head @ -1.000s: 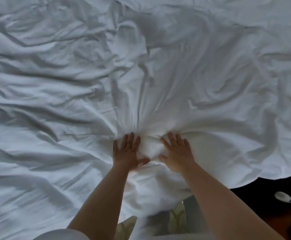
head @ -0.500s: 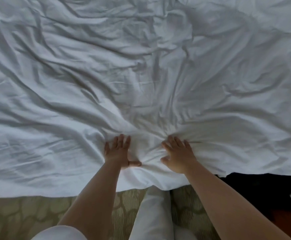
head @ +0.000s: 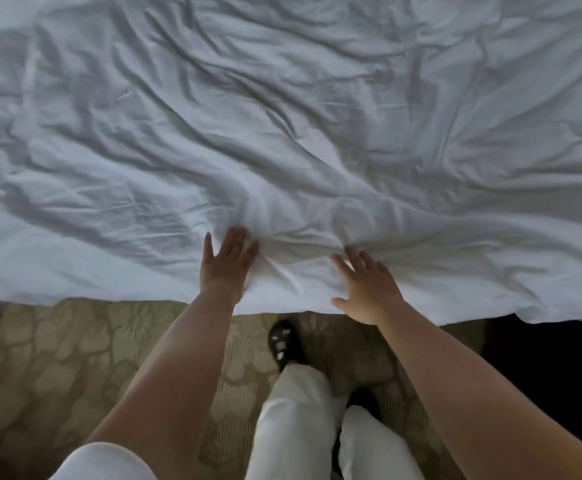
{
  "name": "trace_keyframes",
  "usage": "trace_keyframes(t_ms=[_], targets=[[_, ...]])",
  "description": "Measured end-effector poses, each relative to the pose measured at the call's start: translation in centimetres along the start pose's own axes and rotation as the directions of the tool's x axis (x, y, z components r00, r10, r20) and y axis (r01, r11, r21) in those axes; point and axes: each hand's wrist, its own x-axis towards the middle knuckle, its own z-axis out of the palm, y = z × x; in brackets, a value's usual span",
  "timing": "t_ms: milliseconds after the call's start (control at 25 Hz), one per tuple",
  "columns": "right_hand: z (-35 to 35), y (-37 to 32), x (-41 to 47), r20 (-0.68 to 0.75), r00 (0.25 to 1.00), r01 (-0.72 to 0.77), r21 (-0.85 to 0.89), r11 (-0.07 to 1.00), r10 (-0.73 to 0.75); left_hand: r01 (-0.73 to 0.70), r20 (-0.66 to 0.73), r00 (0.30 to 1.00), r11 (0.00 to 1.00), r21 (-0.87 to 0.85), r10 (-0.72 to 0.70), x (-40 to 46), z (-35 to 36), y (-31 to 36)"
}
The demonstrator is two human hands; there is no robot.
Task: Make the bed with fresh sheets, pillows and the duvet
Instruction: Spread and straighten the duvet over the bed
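Both hands, your left hand and right hand, now lie open and flat by the crumpled white duvet's near edge, its bunched fabric released; smoothing comes next.

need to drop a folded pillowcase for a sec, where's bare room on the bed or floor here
The white sheet is bare all the way beyond the left hand and right hand, though wrinkled. The patterned carpet left of the left arm is also free. Crowded: the carpet between the arms, filled by the legs and black shoe.
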Motion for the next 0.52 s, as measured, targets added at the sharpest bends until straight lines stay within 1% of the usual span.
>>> trace_keyframes(t_ms=[80,120,240,360,440,520], targets=[[0.2,-2.6,0.9,0.001,0.999,0.036,-0.003,0.999,-0.036,0.079,-0.039,0.996,0.996,-0.043,-0.081,-0.1,2.0,-2.9],[0.1,-4.0,1.4,0.004,0.999,0.044,0.008,0.999,-0.044,0.103,-0.026,0.994,0.992,-0.077,-0.105,0.0,2.9,-4.3],[0.5,-9.1,3.5,-0.026,0.999,0.033,0.034,0.999,-0.032,0.115,0.041,0.993,0.98,-0.164,-0.109,0.3,5.7,-8.5],[0.9,-15.2,6.3,-0.068,0.996,-0.046,0.063,0.997,0.05,0.056,0.045,0.998,0.985,-0.163,-0.049,1.2,8.3,-13.1],[1.3,-19.3,8.1,-0.057,0.995,-0.081,0.066,0.995,0.085,0.005,0.051,0.999,0.987,-0.158,0.003,1.5,9.9,-15.8],[1.5,-23.0,10.1,-0.054,0.994,-0.091,0.061,0.994,0.094,-0.022,0.006,1.0,0.99,-0.142,0.024,2.4,11.2,-18.5]])
